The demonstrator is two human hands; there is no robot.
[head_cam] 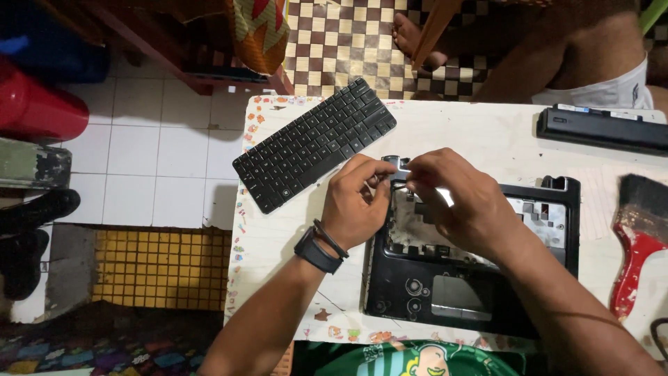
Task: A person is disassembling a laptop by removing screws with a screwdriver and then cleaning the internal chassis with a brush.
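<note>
A green printed shirt front (417, 358) fills the bottom edge, closest to the viewer. Above it, two bare forearms reach over a white table (459, 129). The left hand (356, 202), with a black watch (316, 252) on its wrist, and the right hand (456, 195) meet at the top left corner of an opened black laptop base (417, 278), fingers curled and pinching a small silver part (398, 166) between them. A detached black keyboard (314, 143) lies tilted to the left of the hands. A black battery (602, 129) and a red-handled brush (637, 244) rest at the right
</note>
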